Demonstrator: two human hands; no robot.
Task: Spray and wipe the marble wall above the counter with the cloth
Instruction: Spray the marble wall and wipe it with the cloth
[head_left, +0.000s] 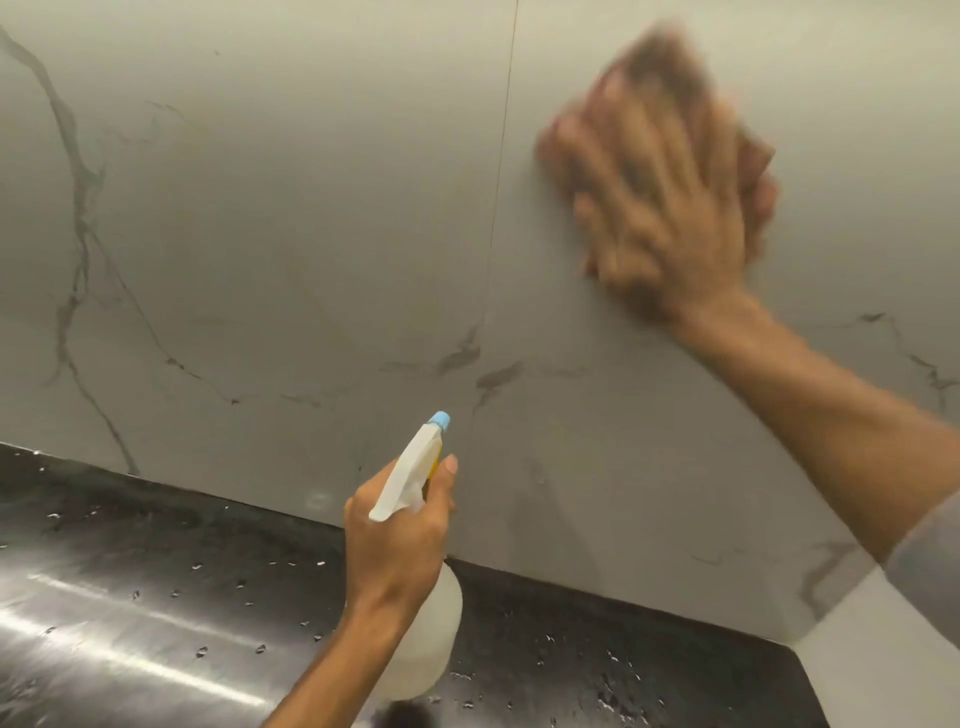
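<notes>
The marble wall (291, 218), grey with dark veining and one vertical seam, filled most of the view and rose directly from the back edge of the dark, glossy table (156, 613), which was scattered with droplets. One wall, one table, one spray bottle, one cloth and two hands were counted. The right hand (670, 208) was spread flat, fingers splayed, pressing the brownish cloth (670, 78) against the wall high above the table's right end; heavy blur there indicated that wiping was under way. The left hand (400, 540) was closed around the neck of the white spray bottle (431, 639), forefinger lying by the trigger, blue nozzle aimed at the wall just above the table's back edge. Whether the trigger was pressed could not be told. Judged from this, spraying of at least one section was done and the work stood at mid-stage. The wall panel left of the seam appeared unattended, though wetness on it could not be confirmed. The droplets on the table remained.
</notes>
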